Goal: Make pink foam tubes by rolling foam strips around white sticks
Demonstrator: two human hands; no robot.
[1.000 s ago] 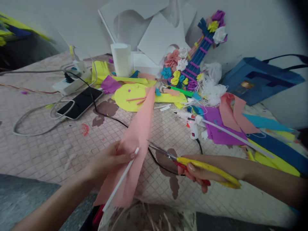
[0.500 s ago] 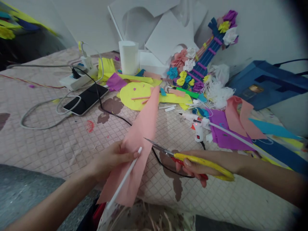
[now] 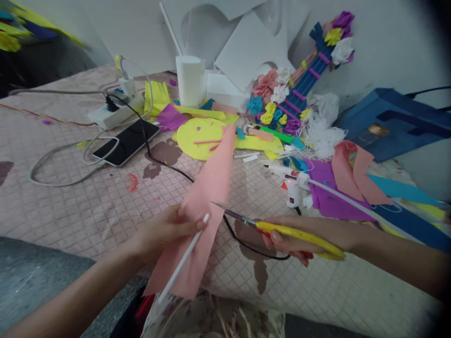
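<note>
My left hand (image 3: 168, 231) is closed on a long strip of pink crepe paper (image 3: 212, 176), with the thumb pressing a thin white stick (image 3: 186, 256) against it. The strip runs from near my lap up toward a yellow paper shape on the table. In my right hand (image 3: 287, 239) are scissors (image 3: 239, 217) with yellow and red handles. Their blades lie across the right edge of the pink paper, tips pointing left, just above the end of the stick. Part of my left fingers is hidden behind the paper.
A white glue gun (image 3: 291, 185) with a lit red light lies right of the paper. Behind are a yellow paper guitar shape (image 3: 199, 138), a flower-covered blue guitar (image 3: 298, 96), a white cup (image 3: 190, 82) and a blue bag (image 3: 391, 122). A phone (image 3: 127, 143) and power strip (image 3: 114, 110) lie left.
The scissor handles have moved slightly closer together, while the blade tips stay at the same spot on the paper. My left hand holds its place; the view has shifted slightly.
</note>
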